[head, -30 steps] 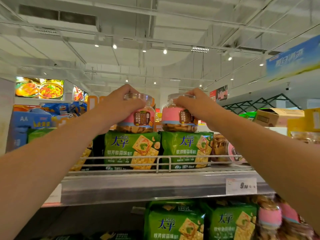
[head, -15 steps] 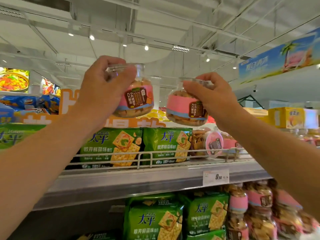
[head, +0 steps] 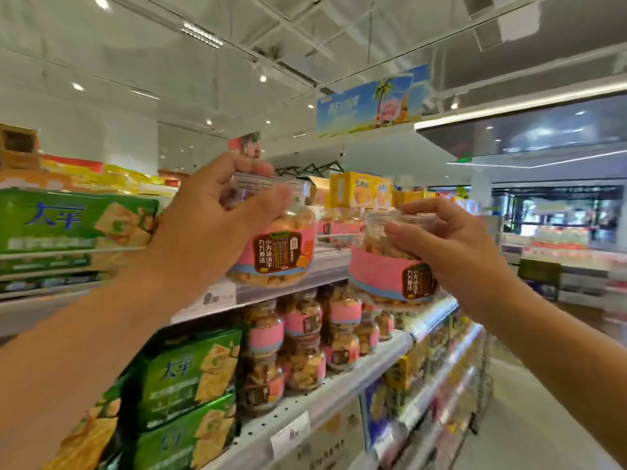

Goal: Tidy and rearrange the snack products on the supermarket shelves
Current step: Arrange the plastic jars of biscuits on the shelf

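My left hand (head: 207,228) grips the lid end of a clear biscuit jar (head: 274,252) with a pink label, held in the air at the centre of the frame. My right hand (head: 451,245) grips the lid of a second jar (head: 386,273) of the same kind, right of centre and slightly lower; the two jars are apart. Both hang in front of the shelf edge (head: 305,398). Below them, more pink-labelled jars (head: 305,344) stand in rows. Green cracker packs (head: 190,374) sit at lower left and upper left.
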Demonstrator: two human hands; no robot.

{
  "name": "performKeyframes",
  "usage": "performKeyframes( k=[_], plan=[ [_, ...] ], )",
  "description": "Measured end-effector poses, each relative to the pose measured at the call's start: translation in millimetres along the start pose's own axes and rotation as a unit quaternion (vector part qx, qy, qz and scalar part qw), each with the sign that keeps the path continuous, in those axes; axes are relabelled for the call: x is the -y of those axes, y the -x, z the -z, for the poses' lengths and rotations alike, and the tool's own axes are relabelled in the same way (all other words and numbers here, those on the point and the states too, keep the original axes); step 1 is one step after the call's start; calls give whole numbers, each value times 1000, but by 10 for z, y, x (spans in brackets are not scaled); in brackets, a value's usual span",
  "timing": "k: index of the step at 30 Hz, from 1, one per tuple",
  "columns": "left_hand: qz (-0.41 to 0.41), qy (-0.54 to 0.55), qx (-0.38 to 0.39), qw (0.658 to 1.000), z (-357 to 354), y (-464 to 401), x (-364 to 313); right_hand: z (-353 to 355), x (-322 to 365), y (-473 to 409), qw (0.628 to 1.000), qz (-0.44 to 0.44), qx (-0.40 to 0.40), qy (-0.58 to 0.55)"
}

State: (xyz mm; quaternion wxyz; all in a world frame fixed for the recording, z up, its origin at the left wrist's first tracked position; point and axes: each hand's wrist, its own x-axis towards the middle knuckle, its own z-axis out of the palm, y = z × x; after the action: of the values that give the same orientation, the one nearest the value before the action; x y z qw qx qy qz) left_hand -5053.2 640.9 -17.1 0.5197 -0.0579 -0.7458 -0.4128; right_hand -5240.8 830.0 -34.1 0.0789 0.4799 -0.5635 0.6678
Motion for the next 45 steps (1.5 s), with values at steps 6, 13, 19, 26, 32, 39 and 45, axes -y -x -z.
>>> performKeyframes(
  k=[6,13,19,26,32,39,45],
  plan=[
    [37,30,22,999,-1142,-92,447,1110,-497,67,999,-34,-19,23],
    [63,28,32,997,-2457,-213,860,2305,-1083,-122,998,-45,-9,32],
    [67,-35,42,996,-2767,-377,1047,2538,-1537,-526,999,-48,23,5],
    [60,-146,23,987,-2248,-771,1116,1842,-1815,-1141,996,-8,84,-41],
    [51,-278,2,959,-1469,-1389,969,1007,-1615,-1776,988,77,126,-55],
    [94,-446,24,890,-1027,-1725,925,268,-1454,-2416,973,142,180,-38],
    [147,-497,-8,855,-874,-1663,995,-62,-1573,-2691,958,151,240,32]
  ],
)
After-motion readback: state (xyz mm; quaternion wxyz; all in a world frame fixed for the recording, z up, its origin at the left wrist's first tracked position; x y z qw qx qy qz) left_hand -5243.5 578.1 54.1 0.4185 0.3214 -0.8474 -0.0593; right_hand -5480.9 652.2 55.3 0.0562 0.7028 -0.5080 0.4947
